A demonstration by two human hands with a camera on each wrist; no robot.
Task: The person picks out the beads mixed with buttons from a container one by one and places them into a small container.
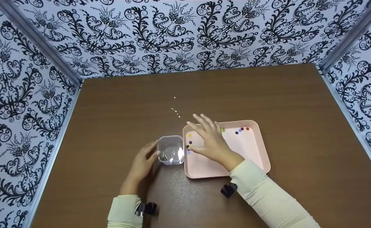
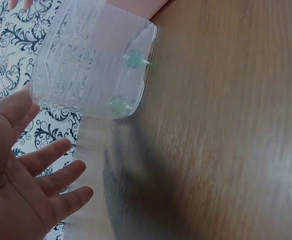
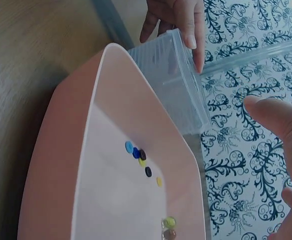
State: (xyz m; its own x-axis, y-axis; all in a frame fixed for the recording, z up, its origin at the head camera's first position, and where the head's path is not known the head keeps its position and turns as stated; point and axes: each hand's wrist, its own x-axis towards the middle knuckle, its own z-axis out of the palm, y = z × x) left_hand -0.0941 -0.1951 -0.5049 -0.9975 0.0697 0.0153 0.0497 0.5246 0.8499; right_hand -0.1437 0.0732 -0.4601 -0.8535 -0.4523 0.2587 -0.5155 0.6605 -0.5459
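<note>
My left hand (image 1: 143, 163) touches the left side of a clear plastic container (image 1: 171, 136) with thumb and forefinger. In the left wrist view its other fingers (image 2: 65, 175) are spread, holding nothing. Two greenish glassy balls (image 2: 134, 58) show through the container's wall at the bottom. My right hand (image 1: 214, 142) hangs over the left part of a pink tray (image 1: 263, 148), fingers spread and nothing between them. Along the tray's edges lie several small button-like discs (image 3: 148, 171), blue, black and yellow among them. Two marble-like balls (image 3: 170, 222) sit by the tray wall.
The container stands right against the tray's left side on a brown wooden table (image 1: 125, 107). Bright specks (image 1: 175, 112) show on the table behind it; what they are I cannot tell. Patterned walls (image 1: 185, 38) enclose the table at the back and sides.
</note>
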